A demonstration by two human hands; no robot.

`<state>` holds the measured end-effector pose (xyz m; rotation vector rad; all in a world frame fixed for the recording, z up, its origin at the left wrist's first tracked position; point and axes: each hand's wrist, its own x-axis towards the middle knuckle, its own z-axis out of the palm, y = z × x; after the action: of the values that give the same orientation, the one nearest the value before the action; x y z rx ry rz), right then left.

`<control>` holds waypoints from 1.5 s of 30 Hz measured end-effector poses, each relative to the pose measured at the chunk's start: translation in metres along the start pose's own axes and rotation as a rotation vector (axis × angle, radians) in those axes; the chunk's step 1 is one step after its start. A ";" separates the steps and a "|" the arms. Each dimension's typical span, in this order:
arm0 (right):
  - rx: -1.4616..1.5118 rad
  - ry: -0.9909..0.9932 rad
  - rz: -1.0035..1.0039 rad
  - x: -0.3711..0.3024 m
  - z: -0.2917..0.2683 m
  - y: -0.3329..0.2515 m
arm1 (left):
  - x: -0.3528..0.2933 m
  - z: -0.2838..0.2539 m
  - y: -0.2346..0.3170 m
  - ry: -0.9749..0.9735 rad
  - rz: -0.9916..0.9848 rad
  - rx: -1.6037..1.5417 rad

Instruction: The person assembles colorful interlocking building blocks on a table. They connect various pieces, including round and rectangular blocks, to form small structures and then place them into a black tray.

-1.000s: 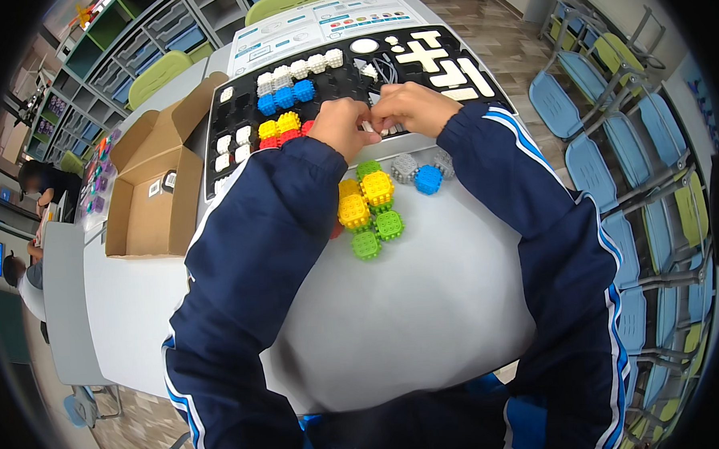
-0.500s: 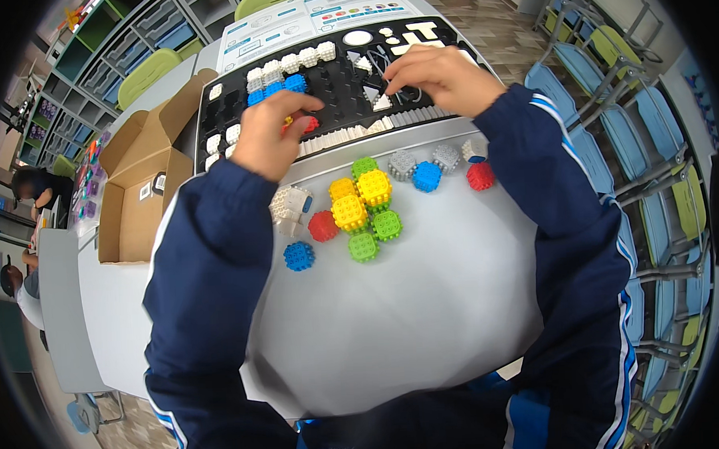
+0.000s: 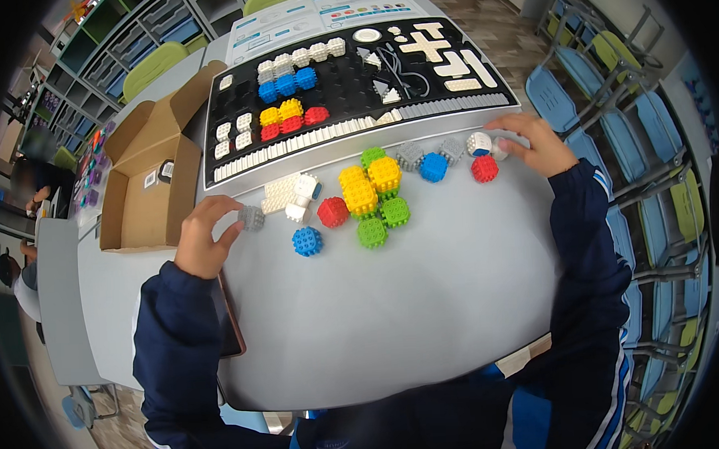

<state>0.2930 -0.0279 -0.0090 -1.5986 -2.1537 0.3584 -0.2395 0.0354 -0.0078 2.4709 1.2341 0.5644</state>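
My left hand [image 3: 202, 238] is at the left of the table, its thumb and index finger closed at the edge of a translucent grey knobbed block [image 3: 252, 218]. Across at the right, my right hand [image 3: 539, 143] pinches a small pale block [image 3: 500, 148], partly hidden by the thumb. Beside it are a white block [image 3: 479, 144] and a red block [image 3: 485, 169]. In the middle stands a joined group of yellow [image 3: 360, 194] and green blocks [image 3: 373, 233]. A red block [image 3: 332, 212], a blue block [image 3: 307, 241] and a white plate with white blocks [image 3: 280, 196] lie left of it.
Behind the blocks sits a black-lined tray [image 3: 330, 93] of block parts, with a printed sheet [image 3: 318, 22] beyond. An opened cardboard box [image 3: 143, 194] is at the left. A phone-like slab [image 3: 231, 322] lies by my left sleeve. Stacked blue chairs [image 3: 550, 96] stand at the right.
Both hands have come back from above the tray and moved apart, down to the left and right of the table. The tray's contents now show; the yellow and green group has shifted slightly in view.
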 end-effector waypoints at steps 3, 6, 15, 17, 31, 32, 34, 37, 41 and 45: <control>0.006 -0.113 0.154 -0.017 0.010 0.014 | -0.006 0.005 0.000 0.015 0.009 0.023; 0.067 -0.099 0.216 -0.020 0.018 0.019 | -0.010 0.006 0.001 0.022 0.019 0.036; -0.075 0.192 -0.131 -0.023 0.030 -0.042 | -0.004 0.036 -0.001 -0.047 -0.083 -0.074; 0.050 0.111 -0.118 -0.020 0.038 -0.079 | -0.005 0.041 -0.004 -0.024 -0.052 -0.077; 0.057 -0.037 -0.344 0.053 0.103 -0.145 | -0.024 0.048 0.050 0.085 -0.116 0.270; 0.069 -0.015 -0.324 0.052 0.103 -0.142 | -0.028 0.045 0.066 0.085 -0.101 0.225; 0.070 0.031 -0.314 0.050 0.102 -0.138 | -0.036 0.048 0.094 0.086 -0.059 0.105; 0.034 0.085 -0.346 0.034 0.101 -0.133 | -0.048 0.061 0.134 0.060 -0.027 -0.167; -0.068 0.118 -0.395 0.010 0.101 -0.143 | -0.050 0.098 0.167 0.173 0.039 -0.323; -0.255 0.133 -0.295 -0.007 0.109 -0.164 | -0.036 0.147 0.191 0.318 -0.019 -0.287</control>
<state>0.1034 -0.0785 -0.0314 -1.3539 -2.3570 -0.1156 -0.0575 -0.1195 -0.0575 2.1850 1.1864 1.0817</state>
